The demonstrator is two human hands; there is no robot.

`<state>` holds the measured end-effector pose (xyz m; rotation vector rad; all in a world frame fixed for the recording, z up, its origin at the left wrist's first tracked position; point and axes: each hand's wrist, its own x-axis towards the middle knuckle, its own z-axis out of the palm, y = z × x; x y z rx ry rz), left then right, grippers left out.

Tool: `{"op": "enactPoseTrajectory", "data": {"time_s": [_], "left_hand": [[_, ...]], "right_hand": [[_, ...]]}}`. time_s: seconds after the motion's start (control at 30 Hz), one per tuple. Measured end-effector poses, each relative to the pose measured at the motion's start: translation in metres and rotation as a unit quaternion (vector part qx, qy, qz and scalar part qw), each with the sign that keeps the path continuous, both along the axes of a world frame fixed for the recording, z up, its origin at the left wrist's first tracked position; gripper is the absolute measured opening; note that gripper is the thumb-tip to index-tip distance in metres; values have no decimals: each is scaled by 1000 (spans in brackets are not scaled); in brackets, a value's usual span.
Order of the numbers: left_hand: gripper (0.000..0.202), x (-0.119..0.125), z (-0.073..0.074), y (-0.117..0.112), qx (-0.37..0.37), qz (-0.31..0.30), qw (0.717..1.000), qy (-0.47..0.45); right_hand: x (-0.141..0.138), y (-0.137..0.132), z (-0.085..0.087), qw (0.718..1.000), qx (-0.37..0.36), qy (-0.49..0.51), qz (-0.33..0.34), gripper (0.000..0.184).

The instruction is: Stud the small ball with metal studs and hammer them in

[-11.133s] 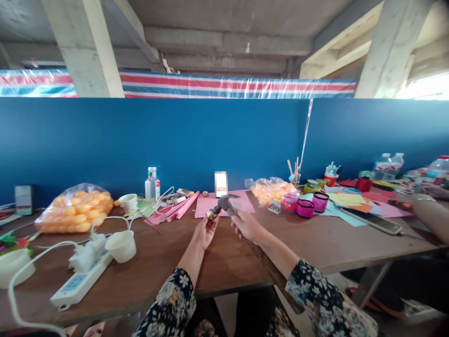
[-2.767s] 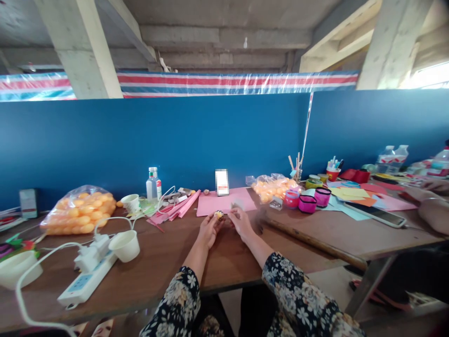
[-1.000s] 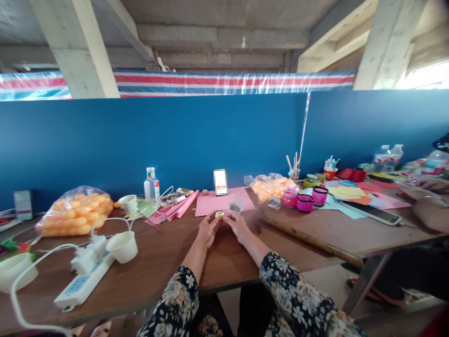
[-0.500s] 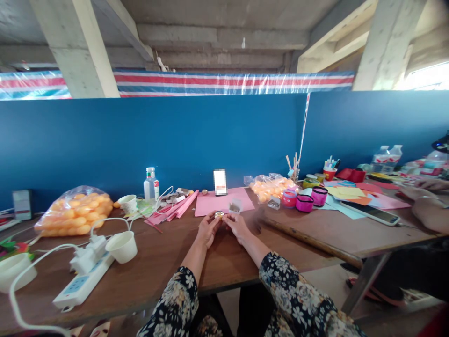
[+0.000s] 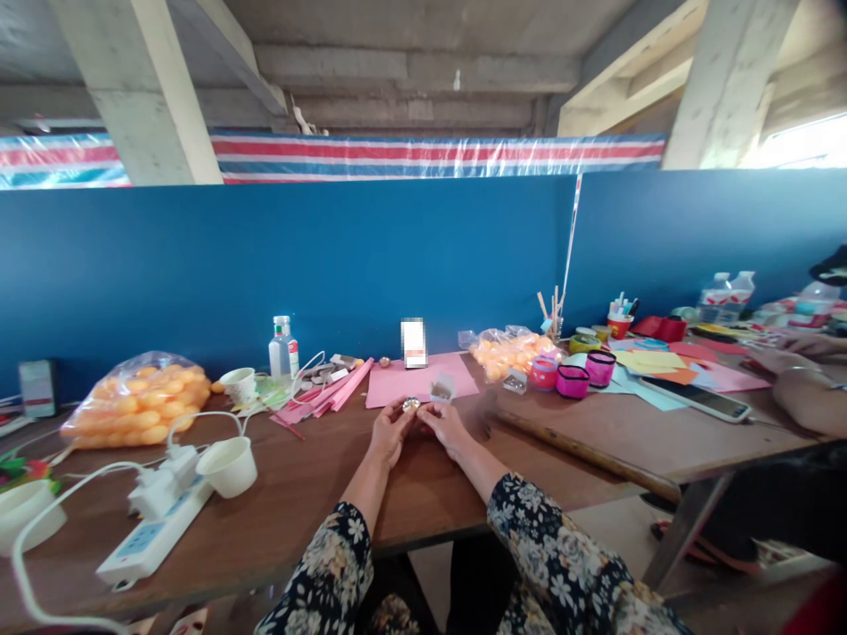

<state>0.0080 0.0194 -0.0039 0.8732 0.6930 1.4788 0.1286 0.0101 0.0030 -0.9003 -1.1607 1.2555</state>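
Between my hands, just above the table's middle, is a small shiny silver-gold ball-like piece (image 5: 411, 404). My left hand (image 5: 390, 430) pinches it between thumb and fingers. Close against it on the other side, my right hand (image 5: 445, 425) has its thumb and fingertips pressed together; whether something tiny is in them is too small to make out. Behind my hands lies a pink sheet (image 5: 390, 379), with a small clear box (image 5: 442, 388) on its near edge. A second shiny ball (image 5: 385, 362) rests at the sheet's far left.
To the left are a bag of orange balls (image 5: 138, 401), a paper cup (image 5: 228, 466) and a white power strip (image 5: 155, 534) with cables. A wooden rod (image 5: 588, 448) lies on the right. Beyond it are coloured papers (image 5: 648, 362), a phone (image 5: 694, 399) and another person's arm (image 5: 807, 399).
Both hands stay at nearly the same place around the shiny piece. The whole view has shifted very slightly; nothing has been let go or picked up.
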Motion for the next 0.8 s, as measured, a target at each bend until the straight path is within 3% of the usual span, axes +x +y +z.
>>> {"op": "enactPoseTrajectory", "data": {"time_s": [0.8], "left_hand": [[49, 2, 1, -5, 18, 3, 999, 36]], "right_hand": [[2, -2, 4, 998, -25, 59, 28, 35]]}}
